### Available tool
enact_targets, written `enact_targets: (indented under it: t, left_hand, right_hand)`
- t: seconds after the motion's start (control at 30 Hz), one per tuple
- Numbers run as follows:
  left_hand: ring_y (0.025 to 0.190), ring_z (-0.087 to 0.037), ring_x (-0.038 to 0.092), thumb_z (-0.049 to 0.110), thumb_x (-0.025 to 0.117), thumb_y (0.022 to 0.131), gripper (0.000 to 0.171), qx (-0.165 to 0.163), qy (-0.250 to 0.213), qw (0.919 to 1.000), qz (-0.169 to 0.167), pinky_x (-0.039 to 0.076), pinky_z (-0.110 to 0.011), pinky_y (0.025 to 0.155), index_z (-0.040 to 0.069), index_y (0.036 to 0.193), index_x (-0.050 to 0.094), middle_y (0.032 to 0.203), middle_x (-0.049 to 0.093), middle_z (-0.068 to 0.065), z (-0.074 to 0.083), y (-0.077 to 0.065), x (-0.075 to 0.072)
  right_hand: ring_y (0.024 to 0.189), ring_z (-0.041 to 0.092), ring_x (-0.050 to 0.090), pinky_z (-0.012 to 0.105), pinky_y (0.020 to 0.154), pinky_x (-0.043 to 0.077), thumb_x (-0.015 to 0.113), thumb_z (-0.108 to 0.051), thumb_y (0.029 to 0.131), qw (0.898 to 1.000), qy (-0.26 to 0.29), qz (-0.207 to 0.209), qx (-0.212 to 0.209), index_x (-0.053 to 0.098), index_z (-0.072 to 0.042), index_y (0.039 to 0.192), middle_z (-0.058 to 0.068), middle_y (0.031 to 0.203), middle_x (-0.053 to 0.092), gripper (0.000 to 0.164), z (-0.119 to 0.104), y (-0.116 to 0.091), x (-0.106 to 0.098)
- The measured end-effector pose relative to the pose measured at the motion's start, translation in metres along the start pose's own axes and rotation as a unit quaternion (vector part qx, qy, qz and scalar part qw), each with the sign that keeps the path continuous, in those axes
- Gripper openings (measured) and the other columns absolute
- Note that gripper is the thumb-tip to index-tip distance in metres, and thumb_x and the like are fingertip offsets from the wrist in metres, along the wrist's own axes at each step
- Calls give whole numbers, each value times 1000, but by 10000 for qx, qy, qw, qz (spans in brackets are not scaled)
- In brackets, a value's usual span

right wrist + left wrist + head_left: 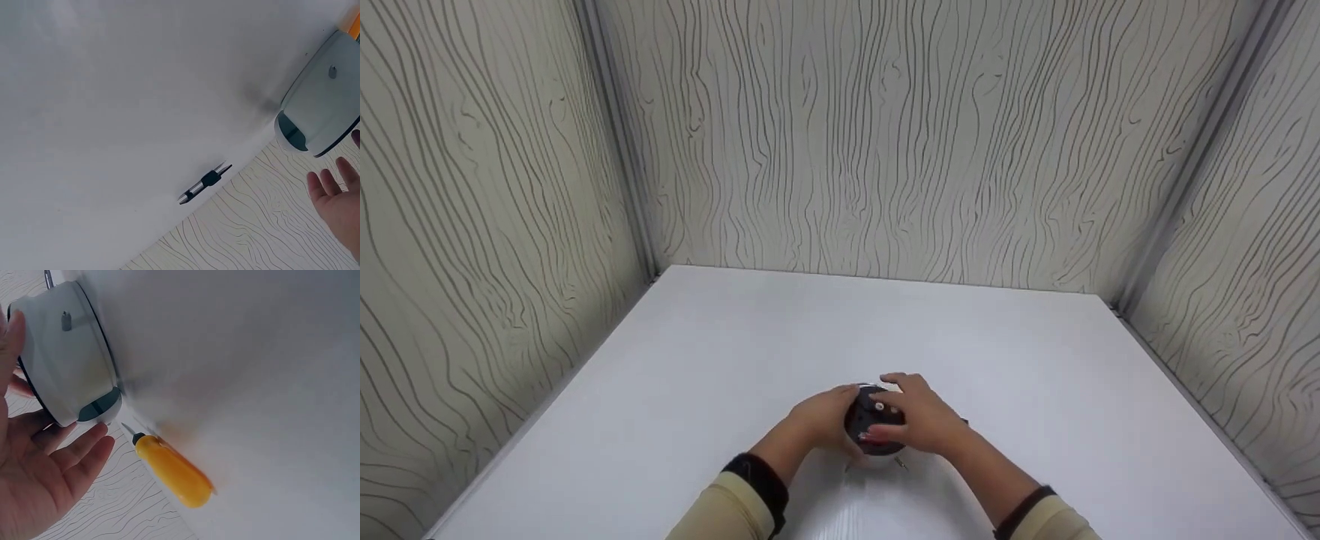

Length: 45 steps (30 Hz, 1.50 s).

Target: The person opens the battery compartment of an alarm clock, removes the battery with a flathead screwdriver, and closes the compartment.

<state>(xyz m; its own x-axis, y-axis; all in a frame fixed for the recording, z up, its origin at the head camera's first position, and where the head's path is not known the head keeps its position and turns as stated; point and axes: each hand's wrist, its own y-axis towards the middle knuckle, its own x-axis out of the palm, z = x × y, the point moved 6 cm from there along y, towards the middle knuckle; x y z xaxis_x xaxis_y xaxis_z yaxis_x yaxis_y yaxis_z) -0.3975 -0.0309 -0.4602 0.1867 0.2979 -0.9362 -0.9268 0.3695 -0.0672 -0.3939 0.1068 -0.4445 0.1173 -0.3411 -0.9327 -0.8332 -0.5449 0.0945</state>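
A round alarm clock (877, 420) with a black back, white sides and thin metal feet is tilted back-up over the white table, near its front. My left hand (825, 421) holds it round the left side. Over the back lies my right hand (924, 418), its thumb and index finger touching it near small knobs and a red part. In the left wrist view the white side of the clock (67, 354) shows a metal stud and a dark opening at the lower end. Loosely spread right-hand fingers (332, 183) appear beside it in the right wrist view.
A yellow-handled screwdriver (174, 472) lies on the table near the clock. To the right rests a small metal tool with a black middle and pointed ends (205, 184). Wood-grain panels (870, 135) enclose the white table (780, 330) at the back and sides.
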Motion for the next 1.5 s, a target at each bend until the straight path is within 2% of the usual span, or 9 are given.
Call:
enact_targets:
  t: [0.1, 0.27, 0.5, 0.67, 0.8, 1.03, 1.2, 1.5]
  left_hand:
    - [123, -21, 44, 48, 84, 54, 102, -56, 32, 10000, -6, 39, -40, 98, 12, 138, 39, 137, 46, -3, 0, 0, 0]
    - [122, -21, 45, 46, 84, 56, 100, -71, 185, 9998, 4, 40, -37, 97, 11, 138, 38, 136, 46, -3, 1, -1, -1]
    - [123, -21, 44, 44, 84, 57, 100, -52, 107, 9999, -9, 39, -37, 97, 11, 139, 38, 137, 45, -3, 3, -3, -2]
    - [119, -19, 47, 42, 84, 58, 96, 140, 54, 9999, 40, 41, -35, 95, 12, 138, 39, 134, 48, -2, 3, -2, -2]
    - [117, -19, 49, 41, 83, 59, 93, 268, 86, 9996, 74, 43, -34, 93, 12, 137, 41, 132, 50, -2, 4, -2, -2]
    - [113, -17, 51, 41, 83, 60, 90, 162, 62, 9998, 51, 44, -34, 91, 14, 135, 42, 129, 51, -1, 4, -2, -2]
    - [115, -18, 50, 40, 83, 60, 89, 118, 88, 9999, 26, 43, -34, 92, 15, 135, 43, 130, 52, -1, 4, -1, -2]
    - [117, -20, 49, 40, 85, 58, 91, 67, 57, 10000, 21, 42, -37, 94, 15, 135, 43, 130, 52, -2, 5, -1, -3]
  right_hand:
    - [118, 21, 39, 44, 93, 42, 59, -57, 79, 9991, -237, 246, -265, 64, -25, 115, -2, 125, 49, 48, -8, 2, -3]
    - [105, 16, 43, 39, 88, 44, 61, -47, 82, 9958, -591, 186, -668, 69, -26, 105, -8, 103, 57, 32, -18, 3, 4]
    - [96, 14, 46, 37, 84, 45, 65, -38, 82, 9933, -672, 171, -921, 72, -24, 98, -9, 96, 59, 22, -28, 4, 10]
    - [92, 12, 47, 32, 81, 46, 66, -31, 83, 9899, -844, 188, -1123, 73, -23, 92, -9, 93, 58, 14, -33, 5, 14]
    - [94, 13, 48, 32, 83, 46, 66, -26, 83, 9896, -863, 224, -1133, 73, -23, 90, -8, 92, 57, 10, -34, 5, 16]
    - [96, 14, 49, 32, 84, 45, 63, -22, 85, 9909, -754, 294, -1076, 68, -24, 90, -10, 92, 60, 8, -36, 4, 13]
    - [91, 11, 49, 31, 79, 46, 61, -24, 87, 9943, -442, 318, -916, 66, -23, 91, -11, 89, 60, 6, -34, 3, 7]
    - [85, 9, 48, 31, 75, 46, 64, -22, 85, 9932, -150, 832, -794, 67, -19, 89, -10, 83, 58, 6, -27, 2, -11]
